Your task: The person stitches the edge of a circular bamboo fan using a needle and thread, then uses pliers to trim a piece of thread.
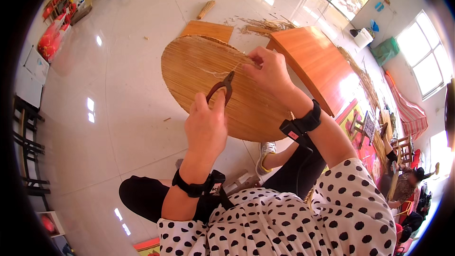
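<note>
A round, flat lid-like disc (189,66) of thin tan stalks laid side by side is tilted in front of me, above my knees. My left hand (205,125) grips dark brown pliers (228,83) by the curved handles, and the short pointed jaws are over the disc's face. A thin pale thread (218,72) trails loosely across the disc and runs up towards my right hand (271,68). The fingers of that hand are pinched on the thread near the disc's upper right rim; the fingertips partly hide this spot.
An orange-brown wooden table (313,52) stands close on the right, beyond the disc. Behind the disc is a wooden board (208,30). Loose stalks (272,23) and a stalk bundle (205,9) lie on the tiled floor. Another person (407,182) sits at the far right.
</note>
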`<state>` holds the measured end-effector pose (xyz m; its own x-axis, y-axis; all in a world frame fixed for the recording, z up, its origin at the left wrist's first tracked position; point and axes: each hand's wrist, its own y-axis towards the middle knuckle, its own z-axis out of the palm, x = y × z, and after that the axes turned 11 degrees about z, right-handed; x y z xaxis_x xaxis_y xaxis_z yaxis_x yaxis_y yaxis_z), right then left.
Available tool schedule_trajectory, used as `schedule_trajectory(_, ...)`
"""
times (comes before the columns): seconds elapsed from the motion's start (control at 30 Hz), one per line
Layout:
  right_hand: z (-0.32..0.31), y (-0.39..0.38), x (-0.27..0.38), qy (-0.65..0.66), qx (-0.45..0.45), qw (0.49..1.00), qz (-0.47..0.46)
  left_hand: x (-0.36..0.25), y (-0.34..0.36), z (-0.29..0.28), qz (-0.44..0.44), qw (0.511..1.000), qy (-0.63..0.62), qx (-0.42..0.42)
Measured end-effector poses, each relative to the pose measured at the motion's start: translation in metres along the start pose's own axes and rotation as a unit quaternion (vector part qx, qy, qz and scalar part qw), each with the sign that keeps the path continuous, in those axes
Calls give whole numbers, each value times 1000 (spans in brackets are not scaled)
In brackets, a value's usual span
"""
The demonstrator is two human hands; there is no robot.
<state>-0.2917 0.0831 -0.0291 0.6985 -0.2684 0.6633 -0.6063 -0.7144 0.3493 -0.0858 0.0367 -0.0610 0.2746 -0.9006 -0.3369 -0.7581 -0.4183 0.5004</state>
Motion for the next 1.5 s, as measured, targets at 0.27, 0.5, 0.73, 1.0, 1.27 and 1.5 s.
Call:
schedule_trajectory(0.27, -4, 14, -12, -12, -2, 997, 73, 8, -44, -21, -81, 997, -6, -20)
schedule_trajectory(0.5, -15, 26, -58, -4, -12, 995, 98, 29, -53, -25, -108, 948, -279, -106)
schedule_trajectory(0.73, -25, 18, -28, -86, 54, 994, 47, 52, -23, -23, -182, 845, -445, -236)
schedule_trajectory(1.0, -34, 23, -24, -241, 141, 959, -50, 89, 34, -27, -194, 790, -507, -285)
schedule_trajectory(1.27, -29, 19, -14, -227, 137, 964, -35, 134, 60, -47, -162, 797, -483, -325)
schedule_trajectory(1.5, -26, 19, -3, -157, 135, 978, -10, 127, 32, -33, -157, 823, -469, -281)
